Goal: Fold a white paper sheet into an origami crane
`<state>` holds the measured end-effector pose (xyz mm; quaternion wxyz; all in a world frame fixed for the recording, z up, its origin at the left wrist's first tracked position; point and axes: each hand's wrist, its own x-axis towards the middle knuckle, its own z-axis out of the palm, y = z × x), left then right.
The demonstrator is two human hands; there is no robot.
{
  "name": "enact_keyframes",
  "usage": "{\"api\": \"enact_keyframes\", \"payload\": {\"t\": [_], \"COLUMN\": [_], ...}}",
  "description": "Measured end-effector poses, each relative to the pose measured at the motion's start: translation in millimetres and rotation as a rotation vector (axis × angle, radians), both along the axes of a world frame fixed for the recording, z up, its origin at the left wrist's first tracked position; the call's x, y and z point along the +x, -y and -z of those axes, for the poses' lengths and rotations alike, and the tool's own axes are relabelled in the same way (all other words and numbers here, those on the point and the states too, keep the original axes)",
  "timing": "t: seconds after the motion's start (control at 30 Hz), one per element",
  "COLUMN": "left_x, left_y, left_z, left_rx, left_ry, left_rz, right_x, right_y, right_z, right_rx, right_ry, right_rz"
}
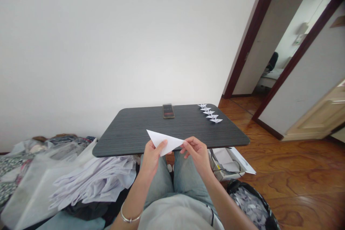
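Note:
A sheet of white paper folded into a triangle (pixel 169 141) is held up in front of me, over the near edge of the dark table (pixel 134 125). My left hand (pixel 153 154) pinches its lower left part, thumb lying on the front face. At the right-hand point of the triangle, my right hand (pixel 196 151) grips the tip between thumb and fingers. Several folded white paper cranes (pixel 215 120) stand in a slanting row on the table's right side.
A small dark phone-like object (pixel 168 111) lies at the table's back edge. Below right are a white box (pixel 226 165) with cables and a black-bagged bin (pixel 250 205) of paper scraps. Piled cloth (pixel 99 179) lies to the left. A white wall (pixel 134 43) rises behind.

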<state>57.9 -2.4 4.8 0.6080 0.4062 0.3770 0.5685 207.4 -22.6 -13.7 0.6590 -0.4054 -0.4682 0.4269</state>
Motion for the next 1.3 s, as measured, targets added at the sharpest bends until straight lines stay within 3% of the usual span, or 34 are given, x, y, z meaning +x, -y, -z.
{"api": "enact_keyframes", "payload": {"t": [1.07,1.3], "left_x": [-0.5,-0.2], "left_y": [-2.4,-1.2], "left_z": [2.6,3.3], "left_rx": [0.006,0.011], "left_ry": [-0.027,-0.054], "left_rz": [0.0,0.048], "right_x": [7.8,3.6], "right_y": [-4.2,-7.8], "right_z": [1.0,1.3], "right_rx": [0.005,0.02], "right_ry": [0.03,0.147], "right_rz": [0.019,-0.017]}}
